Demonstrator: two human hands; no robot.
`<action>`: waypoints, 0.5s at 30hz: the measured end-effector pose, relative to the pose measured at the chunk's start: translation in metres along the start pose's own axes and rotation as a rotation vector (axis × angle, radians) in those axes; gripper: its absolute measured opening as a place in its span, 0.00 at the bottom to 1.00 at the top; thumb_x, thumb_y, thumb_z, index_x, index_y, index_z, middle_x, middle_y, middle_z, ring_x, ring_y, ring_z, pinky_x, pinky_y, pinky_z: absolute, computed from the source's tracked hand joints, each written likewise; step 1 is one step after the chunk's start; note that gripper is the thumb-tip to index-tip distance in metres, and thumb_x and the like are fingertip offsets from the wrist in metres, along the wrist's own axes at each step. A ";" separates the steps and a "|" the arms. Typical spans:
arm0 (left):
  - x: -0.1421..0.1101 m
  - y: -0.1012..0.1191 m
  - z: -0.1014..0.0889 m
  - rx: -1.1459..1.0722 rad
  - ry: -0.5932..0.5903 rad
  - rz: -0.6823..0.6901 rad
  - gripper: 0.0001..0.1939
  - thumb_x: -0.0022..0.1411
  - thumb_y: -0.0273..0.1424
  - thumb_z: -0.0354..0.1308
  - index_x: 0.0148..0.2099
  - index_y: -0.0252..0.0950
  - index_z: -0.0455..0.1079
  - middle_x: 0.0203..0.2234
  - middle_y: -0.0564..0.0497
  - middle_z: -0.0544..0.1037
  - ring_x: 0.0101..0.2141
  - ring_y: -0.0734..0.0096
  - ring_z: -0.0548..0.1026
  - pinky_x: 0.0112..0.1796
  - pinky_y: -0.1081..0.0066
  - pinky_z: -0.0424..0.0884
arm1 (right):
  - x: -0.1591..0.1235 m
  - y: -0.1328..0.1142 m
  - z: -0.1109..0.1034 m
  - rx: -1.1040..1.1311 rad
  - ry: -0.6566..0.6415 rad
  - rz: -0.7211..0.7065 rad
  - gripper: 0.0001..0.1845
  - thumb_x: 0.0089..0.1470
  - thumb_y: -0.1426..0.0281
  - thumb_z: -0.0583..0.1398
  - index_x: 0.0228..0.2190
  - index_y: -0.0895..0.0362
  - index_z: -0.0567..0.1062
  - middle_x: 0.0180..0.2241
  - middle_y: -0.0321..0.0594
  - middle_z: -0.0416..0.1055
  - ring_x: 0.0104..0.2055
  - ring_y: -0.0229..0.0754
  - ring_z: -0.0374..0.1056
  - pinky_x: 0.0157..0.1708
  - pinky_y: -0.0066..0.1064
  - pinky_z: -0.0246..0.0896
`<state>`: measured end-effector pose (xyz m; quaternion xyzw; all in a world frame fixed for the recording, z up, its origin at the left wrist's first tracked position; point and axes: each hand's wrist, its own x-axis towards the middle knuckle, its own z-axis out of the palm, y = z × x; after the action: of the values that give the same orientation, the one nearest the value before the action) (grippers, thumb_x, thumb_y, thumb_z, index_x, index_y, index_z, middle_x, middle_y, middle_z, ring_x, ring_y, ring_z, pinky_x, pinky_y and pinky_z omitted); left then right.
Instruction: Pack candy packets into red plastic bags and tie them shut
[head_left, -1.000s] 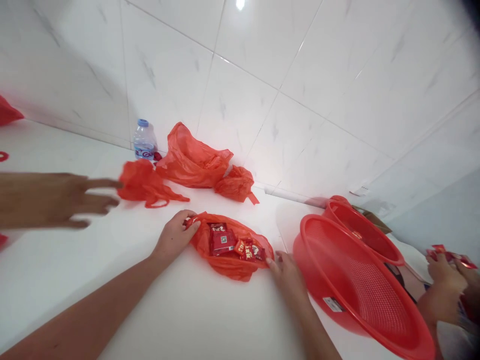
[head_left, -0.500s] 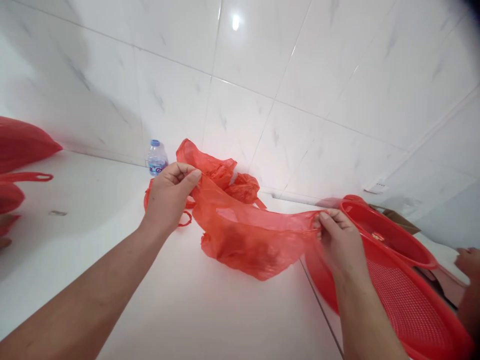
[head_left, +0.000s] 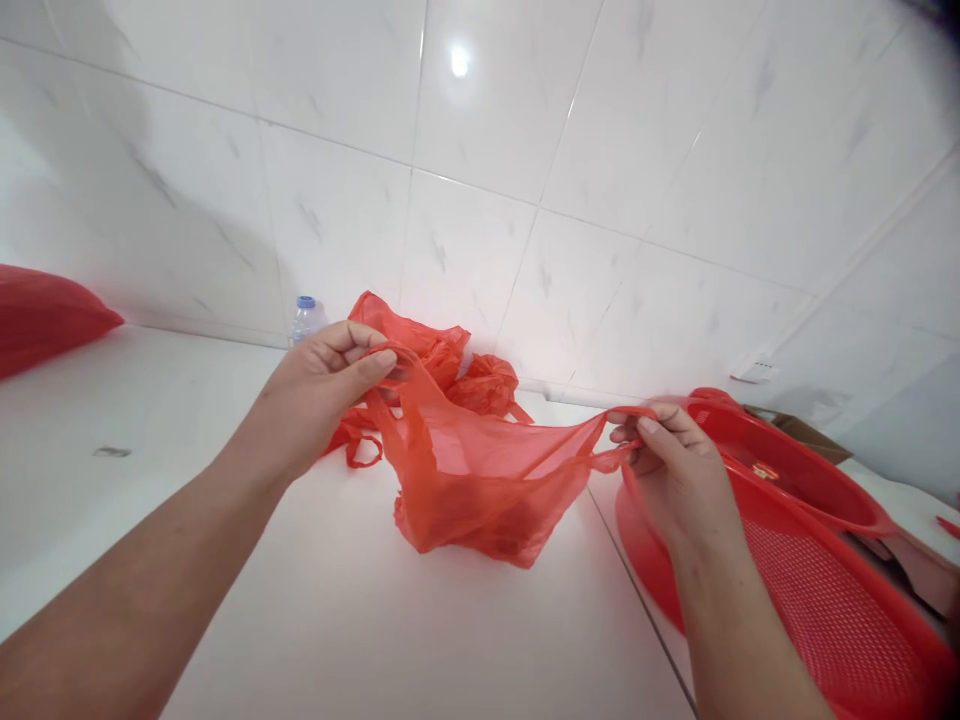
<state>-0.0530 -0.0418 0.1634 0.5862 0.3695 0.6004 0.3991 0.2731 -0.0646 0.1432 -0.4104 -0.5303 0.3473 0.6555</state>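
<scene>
A thin red plastic bag [head_left: 480, 490] hangs stretched between my two hands, its mouth spread wide over the white table [head_left: 360, 620]. My left hand [head_left: 330, 385] pinches one handle loop between thumb and fingers. At the other side my right hand [head_left: 679, 465] has its fingers closed on the opposite handle. Dark shapes show faintly through the lower part of the bag; I cannot make out what they are. Behind it lie more crumpled red plastic bags [head_left: 442, 350], one with a loop showing below my left wrist.
A plastic bottle [head_left: 305, 320] with a blue cap stands by the tiled wall [head_left: 480, 250]. Red plastic baskets [head_left: 825, 600] sit at the right, partly behind my right forearm. A red bag [head_left: 49, 315] is at the far left, and a small flat scrap [head_left: 112, 452] lies on the table.
The bag's handles now stand out as loops in my hands, and its mouth has sagged wider. A person's hand at the far right and red items at the left edge have left view.
</scene>
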 end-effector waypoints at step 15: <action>-0.053 -0.115 -0.016 0.385 -0.422 -0.320 0.46 0.48 0.42 0.64 0.65 0.45 0.46 0.49 0.41 0.73 0.53 0.51 0.69 0.54 0.49 0.60 | -0.046 0.123 -0.018 -0.051 -0.122 0.249 0.45 0.41 0.51 0.65 0.57 0.50 0.56 0.57 0.51 0.59 0.56 0.51 0.60 0.51 0.45 0.60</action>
<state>-0.0639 -0.0428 0.0366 0.6967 0.4730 0.3145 0.4381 0.2794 -0.0570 0.0112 -0.4680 -0.5227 0.4365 0.5632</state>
